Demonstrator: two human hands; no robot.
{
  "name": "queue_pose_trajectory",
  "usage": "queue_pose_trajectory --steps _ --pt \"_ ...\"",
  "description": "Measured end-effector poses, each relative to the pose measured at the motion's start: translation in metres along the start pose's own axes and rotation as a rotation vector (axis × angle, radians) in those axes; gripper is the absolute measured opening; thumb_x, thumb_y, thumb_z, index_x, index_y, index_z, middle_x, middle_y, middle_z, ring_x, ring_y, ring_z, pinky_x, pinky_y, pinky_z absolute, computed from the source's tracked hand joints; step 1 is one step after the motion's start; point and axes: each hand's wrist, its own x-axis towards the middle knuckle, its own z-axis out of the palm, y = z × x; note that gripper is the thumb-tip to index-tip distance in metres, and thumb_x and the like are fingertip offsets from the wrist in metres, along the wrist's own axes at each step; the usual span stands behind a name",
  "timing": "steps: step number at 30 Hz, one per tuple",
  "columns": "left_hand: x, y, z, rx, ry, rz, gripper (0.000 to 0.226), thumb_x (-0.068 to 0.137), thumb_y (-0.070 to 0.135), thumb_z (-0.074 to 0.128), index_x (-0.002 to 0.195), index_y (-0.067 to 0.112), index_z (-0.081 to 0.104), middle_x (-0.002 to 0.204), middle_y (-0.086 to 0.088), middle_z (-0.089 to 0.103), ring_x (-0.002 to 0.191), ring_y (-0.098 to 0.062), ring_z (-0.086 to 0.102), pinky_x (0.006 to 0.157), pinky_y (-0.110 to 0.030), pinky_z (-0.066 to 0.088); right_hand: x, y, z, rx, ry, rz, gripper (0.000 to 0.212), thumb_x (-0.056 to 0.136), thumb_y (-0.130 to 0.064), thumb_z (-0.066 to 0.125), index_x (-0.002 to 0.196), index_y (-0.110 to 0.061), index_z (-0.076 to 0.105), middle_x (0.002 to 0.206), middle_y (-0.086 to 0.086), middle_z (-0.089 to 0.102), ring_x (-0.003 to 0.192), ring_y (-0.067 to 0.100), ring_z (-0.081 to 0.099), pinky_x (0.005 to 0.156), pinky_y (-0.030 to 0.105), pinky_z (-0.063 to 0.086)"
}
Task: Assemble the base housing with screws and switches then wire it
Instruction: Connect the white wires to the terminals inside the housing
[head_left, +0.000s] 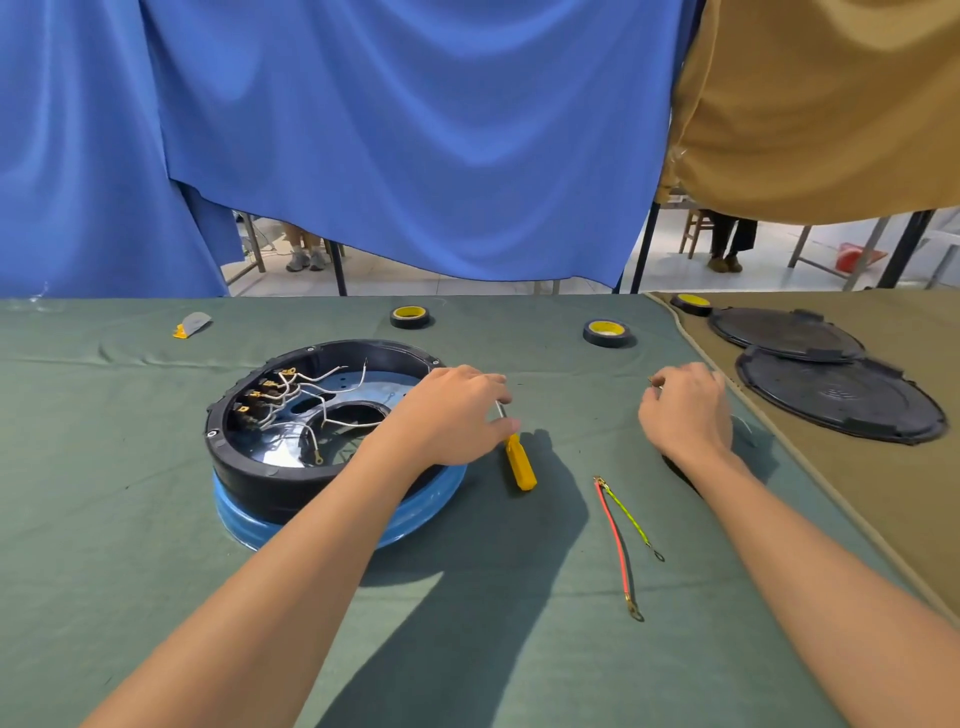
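The round black base housing (260, 470) with a blue lower rim sits left of centre on the green cloth. Several switches (257, 397) with white wires line its inner left wall. My left hand (449, 415) reaches over the housing's right edge and pinches the metal shaft of a yellow-handled screwdriver (521, 462), whose handle rests on the cloth. My right hand (685, 410) hovers to the right with its fingers curled, pinching a small brass part (655, 382) at the fingertips. A red wire (617, 540) and a yellow-green wire (631, 514) with ring terminals lie between my forearms.
Three rolls of black tape (410, 316) (608, 332) (691, 303) stand along the far side. Two black round covers (784, 332) (841, 400) lie on the brown cloth at right. A small grey and yellow item (192, 325) lies far left. Blue and tan curtains hang behind.
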Motion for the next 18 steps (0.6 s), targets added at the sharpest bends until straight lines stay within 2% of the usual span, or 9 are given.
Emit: queue_pose_trajectory --steps 3,5,9,13,15,18 --pt "0.0 -0.001 0.0 -0.004 -0.007 -0.011 0.049 0.098 0.049 0.047 0.136 0.018 0.054 0.146 -0.003 0.051 0.135 -0.025 0.043 0.112 -0.04 0.029 0.003 0.0 0.005 -0.121 -0.172 0.003 0.038 0.098 -0.037 0.046 0.128 -0.019 0.06 0.136 0.012 0.052 0.128 0.033 0.037 0.103 0.04 0.033" --pt "0.0 -0.001 0.0 -0.009 -0.004 -0.012 0.048 0.099 0.048 0.046 0.136 0.019 0.055 0.145 -0.003 0.053 0.133 -0.026 0.045 0.111 -0.039 0.029 0.004 -0.001 0.008 -0.147 -0.232 0.011 0.04 0.099 -0.041 0.043 0.127 -0.018 0.06 0.132 0.011 0.057 0.126 0.033 0.043 0.101 0.041 0.034" --pt "-0.002 0.0 -0.001 -0.021 0.017 -0.016 0.046 0.099 0.047 0.047 0.134 0.019 0.057 0.136 -0.004 0.06 0.126 -0.026 0.051 0.106 -0.036 0.032 0.004 -0.006 0.011 -0.155 -0.148 -0.023 0.031 0.098 -0.031 0.05 0.109 -0.009 0.069 0.114 0.013 0.066 0.114 0.033 0.053 0.093 0.039 0.039" --pt "-0.003 0.001 -0.003 -0.053 0.02 -0.028 0.044 0.099 0.045 0.047 0.132 0.018 0.059 0.125 -0.007 0.065 0.121 -0.027 0.053 0.103 -0.037 0.034 0.001 -0.009 0.005 0.023 -0.115 -0.008 0.014 0.093 -0.015 0.059 0.098 -0.015 0.072 0.107 0.011 0.07 0.105 0.032 0.059 0.088 0.038 0.046" --pt "-0.004 0.002 -0.003 -0.071 0.022 -0.033 0.044 0.1 0.044 0.047 0.133 0.018 0.058 0.127 -0.007 0.064 0.122 -0.027 0.052 0.104 -0.037 0.035 -0.002 -0.014 0.002 0.119 -0.118 -0.042 0.011 0.092 -0.011 0.06 0.097 -0.014 0.07 0.104 0.011 0.07 0.102 0.032 0.059 0.084 0.037 0.049" --pt "-0.004 0.002 -0.003 -0.105 0.052 -0.043 0.043 0.1 0.041 0.047 0.136 0.018 0.056 0.136 -0.006 0.059 0.128 -0.026 0.048 0.107 -0.039 0.036 -0.01 -0.032 -0.006 0.297 -0.163 -0.191 0.01 0.09 -0.005 0.062 0.099 -0.01 0.063 0.092 0.006 0.066 0.094 0.028 0.062 0.084 0.039 0.051"
